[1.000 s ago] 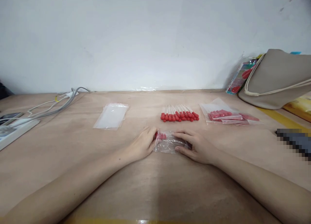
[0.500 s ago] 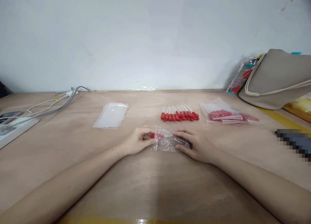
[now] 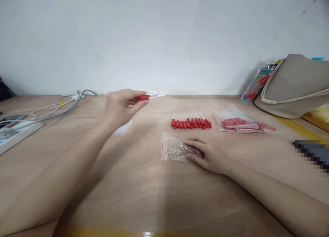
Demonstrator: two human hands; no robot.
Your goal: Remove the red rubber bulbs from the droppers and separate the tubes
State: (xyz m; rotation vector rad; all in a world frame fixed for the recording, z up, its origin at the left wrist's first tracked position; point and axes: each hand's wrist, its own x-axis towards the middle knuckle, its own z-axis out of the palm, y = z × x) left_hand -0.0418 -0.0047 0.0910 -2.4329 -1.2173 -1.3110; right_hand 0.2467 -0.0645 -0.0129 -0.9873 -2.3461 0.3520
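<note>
My left hand (image 3: pixel 123 105) is raised over the back of the table, its fingers closed on red-tipped white sticks (image 3: pixel 144 97). The red ends sit at the fingertips and a pale shaft points right; how many are held is unclear. On the tabletop, my right hand (image 3: pixel 212 156) curls around the right end of a clear zip bag (image 3: pixel 172 147), whose mouth faces left. Behind that bag lies a row of several similar red-tipped sticks (image 3: pixel 191 123), red ends toward me. Flat whitish bags (image 3: pixel 123 129) lie beyond my left forearm, partly hidden by the hand.
Filled clear bags with red contents (image 3: pixel 240 123) lie right of the row. A grey-beige drawstring bag (image 3: pixel 295 82) leans beside a colourful package (image 3: pixel 257 82) at the back right. A pixelated dark object (image 3: pixel 313 154) lies at right. Cables and a white power strip (image 3: pixel 19 137) occupy the left.
My left hand has left the bag's mouth and risen up and leftward, carrying red-tipped sticks out of the bag. My right hand stays on the bag.
</note>
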